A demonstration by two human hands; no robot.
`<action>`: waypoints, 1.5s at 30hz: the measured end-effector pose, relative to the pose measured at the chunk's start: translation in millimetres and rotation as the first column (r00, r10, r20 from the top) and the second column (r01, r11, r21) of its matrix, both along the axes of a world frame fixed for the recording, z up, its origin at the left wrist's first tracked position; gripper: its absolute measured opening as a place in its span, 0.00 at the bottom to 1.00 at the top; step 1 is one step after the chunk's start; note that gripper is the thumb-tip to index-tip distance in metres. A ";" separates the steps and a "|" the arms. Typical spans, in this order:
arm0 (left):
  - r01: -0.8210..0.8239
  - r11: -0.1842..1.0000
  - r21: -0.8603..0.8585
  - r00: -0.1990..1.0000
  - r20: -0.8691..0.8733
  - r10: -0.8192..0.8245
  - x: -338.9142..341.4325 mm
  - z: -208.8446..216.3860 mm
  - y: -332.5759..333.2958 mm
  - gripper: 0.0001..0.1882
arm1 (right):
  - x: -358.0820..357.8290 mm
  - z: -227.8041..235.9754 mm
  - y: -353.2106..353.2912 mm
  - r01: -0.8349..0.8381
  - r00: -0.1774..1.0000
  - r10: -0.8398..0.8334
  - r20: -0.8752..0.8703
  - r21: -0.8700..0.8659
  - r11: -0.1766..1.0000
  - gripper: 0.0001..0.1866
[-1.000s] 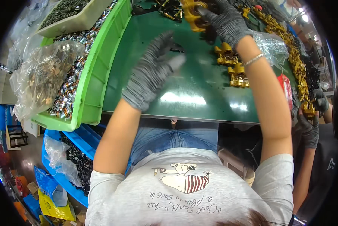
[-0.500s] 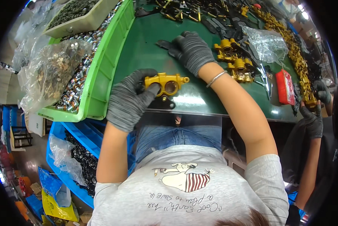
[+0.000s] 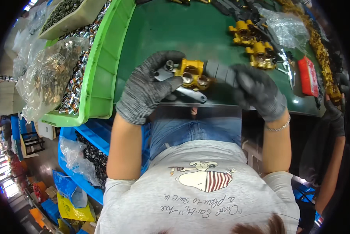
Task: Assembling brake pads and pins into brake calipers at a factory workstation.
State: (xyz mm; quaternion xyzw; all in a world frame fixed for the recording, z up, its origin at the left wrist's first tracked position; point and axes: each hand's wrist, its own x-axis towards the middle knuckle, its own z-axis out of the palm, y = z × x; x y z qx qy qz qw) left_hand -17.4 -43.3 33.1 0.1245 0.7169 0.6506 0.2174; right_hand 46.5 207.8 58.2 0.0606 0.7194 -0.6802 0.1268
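The left hand (image 3: pixel 141 87) gripped the gold casting (image 3: pixel 193 67) between the two hands, above the table (image 3: pixel 159 35) near its front edge; blur hid whether the right hand (image 3: pixel 260 89) gripped anything. Good handling likely called for a firm left hold, fingers clear of the bores, and slow, square alignment.

the green table (image 3: pixel 159 35) bears gold castings (image 3: pixel 260 56) and a red packet (image 3: pixel 307 76).

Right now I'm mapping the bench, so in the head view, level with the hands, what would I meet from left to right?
Clear plastic bag, green bin wall, gloved left hand, held gold part, gloved right hand, red packet, row of gold pieces.
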 end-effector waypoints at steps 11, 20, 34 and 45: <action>-0.036 0.973 0.226 0.993 0.116 0.010 12.9 -15.7 18.8 0.28 | -0.7 -23.2 2.8 -0.056 0.965 0.081 0.250 -0.108 0.993 0.22; -0.168 0.971 0.172 0.985 0.068 0.159 11.8 -18.7 28.4 0.25 | 2.1 -20.4 -25.8 0.147 0.969 -0.104 0.224 -0.185 0.972 0.31; -0.185 0.960 0.211 0.981 0.096 0.168 4.9 -18.0 39.3 0.24 | -15.3 -24.7 -12.9 0.133 0.966 -0.128 0.224 -0.011 0.991 0.34; -0.231 0.949 0.213 0.962 0.194 0.191 1.5 -9.6 36.0 0.20 | -32.1 -38.1 -9.1 0.018 1.000 -0.020 -0.021 -0.105 0.994 0.31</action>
